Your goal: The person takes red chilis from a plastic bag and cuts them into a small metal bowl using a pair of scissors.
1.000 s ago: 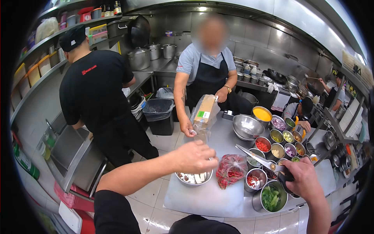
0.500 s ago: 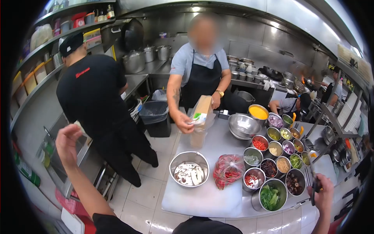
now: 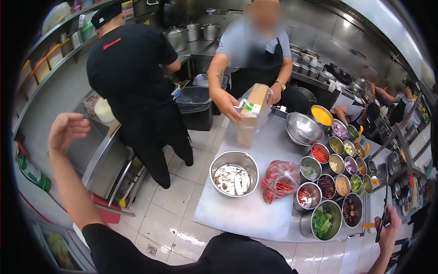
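Observation:
My left hand [image 3: 67,130] is raised out to the left over the floor, fingers loosely curled, holding nothing. My right hand [image 3: 388,224] is at the counter's right end, gripping long metal tongs [image 3: 383,214] that point upward. A steel bowl [image 3: 234,173] with sliced pieces sits on the white cutting board [image 3: 232,214], beside a plastic bag of red chillies [image 3: 279,179]. Across the counter a person in a dark apron [image 3: 255,59] handles a plastic-wrapped cardboard box [image 3: 252,114].
Several steel pots of chopped ingredients [image 3: 337,178] line the counter's right side, with a pot of greens [image 3: 325,221] nearest me. A person in black [image 3: 132,86] stands at the left by a steel sink bench [image 3: 91,155]. A black bin [image 3: 196,107] stands behind.
My left hand lifted off the steel bowl and swung out to the left. My right hand drew the tongs back from the pots to the counter's right end.

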A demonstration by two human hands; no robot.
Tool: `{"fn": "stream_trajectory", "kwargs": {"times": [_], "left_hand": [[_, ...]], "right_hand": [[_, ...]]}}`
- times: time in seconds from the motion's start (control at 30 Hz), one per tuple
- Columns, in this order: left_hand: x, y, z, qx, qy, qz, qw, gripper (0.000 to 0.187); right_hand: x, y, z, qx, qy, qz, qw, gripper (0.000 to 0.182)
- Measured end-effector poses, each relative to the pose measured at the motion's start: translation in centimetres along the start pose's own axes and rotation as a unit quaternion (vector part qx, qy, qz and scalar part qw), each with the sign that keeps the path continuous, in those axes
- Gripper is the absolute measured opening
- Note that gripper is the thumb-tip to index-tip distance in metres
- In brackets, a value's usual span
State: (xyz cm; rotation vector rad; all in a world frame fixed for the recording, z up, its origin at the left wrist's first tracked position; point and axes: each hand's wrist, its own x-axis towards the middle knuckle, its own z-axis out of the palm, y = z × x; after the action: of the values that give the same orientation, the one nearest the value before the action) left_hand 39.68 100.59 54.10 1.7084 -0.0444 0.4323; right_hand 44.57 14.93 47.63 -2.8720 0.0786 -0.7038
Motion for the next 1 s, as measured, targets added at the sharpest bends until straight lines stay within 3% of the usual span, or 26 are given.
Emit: {"fn": "stream_trajectory", "kwargs": {"times": [0.13,0.23,0.3,0.33,0.37,0.4,0.47,0.5,0.57,0.67,0.77,0.83,1.0], "left_hand": [[2.6,0.6,3.1,-0.007,-0.108,-0.028,0.994,0.053],[4.6,-0.7,7.1,-0.040,-0.225,-0.029,0.973,0.057],[6.5,-2.1,16.3,-0.079,-0.424,-0.003,0.902,0.048],[7.9,-4.7,20.7,-0.037,-0.554,0.033,0.831,0.051],[7.5,-5.0,26.3,0.050,-0.596,0.045,0.800,0.048],[7.2,-5.2,30.2,0.054,-0.625,0.038,0.778,0.052],[7.6,-5.9,32.7,-0.043,-0.627,-0.001,0.778,0.052],[8.1,-6.1,32.9,-0.055,-0.624,0.001,0.779,0.051],[8.5,-6.5,32.1,-0.080,-0.618,-0.009,0.782,0.050],[8.7,-6.7,30.8,-0.079,-0.607,0.011,0.791,0.050],[8.3,-6.7,27.4,-0.081,-0.581,-0.018,0.810,0.051],[8.3,-7.2,23.4,-0.065,-0.544,-0.026,0.836,0.053],[4.8,-6.4,13.3,-0.104,-0.301,-0.047,0.947,0.062]], "right_hand": [[-0.1,-0.4,0.3,0.012,-0.028,0.032,0.999,0.056],[-0.3,0.3,0.8,-0.002,-0.018,-0.016,1.000,0.055],[0.0,0.4,1.7,0.021,-0.003,-0.036,0.999,0.053],[0.2,0.2,2.0,0.030,-0.004,-0.049,0.998,0.052],[0.5,-0.4,2.2,0.041,-0.020,-0.059,0.997,0.050],[0.8,-1.4,2.4,0.046,-0.027,-0.064,0.997,0.049],[1.4,-2.8,1.7,0.058,-0.049,-0.029,0.997,0.055],[1.2,-3.7,1.7,0.056,-0.017,-0.068,0.996,0.053],[0.9,-4.5,1.8,0.056,0.005,-0.095,0.994,0.051],[0.7,-4.1,1.7,0.075,-0.056,-0.067,0.993,0.050],[0.5,-3.5,2.2,0.082,-0.035,-0.060,0.994,0.049],[0.6,-2.9,2.4,0.073,-0.020,-0.062,0.995,0.049],[0.9,-2.4,1.9,0.064,-0.040,-0.025,0.997,0.049]]}}
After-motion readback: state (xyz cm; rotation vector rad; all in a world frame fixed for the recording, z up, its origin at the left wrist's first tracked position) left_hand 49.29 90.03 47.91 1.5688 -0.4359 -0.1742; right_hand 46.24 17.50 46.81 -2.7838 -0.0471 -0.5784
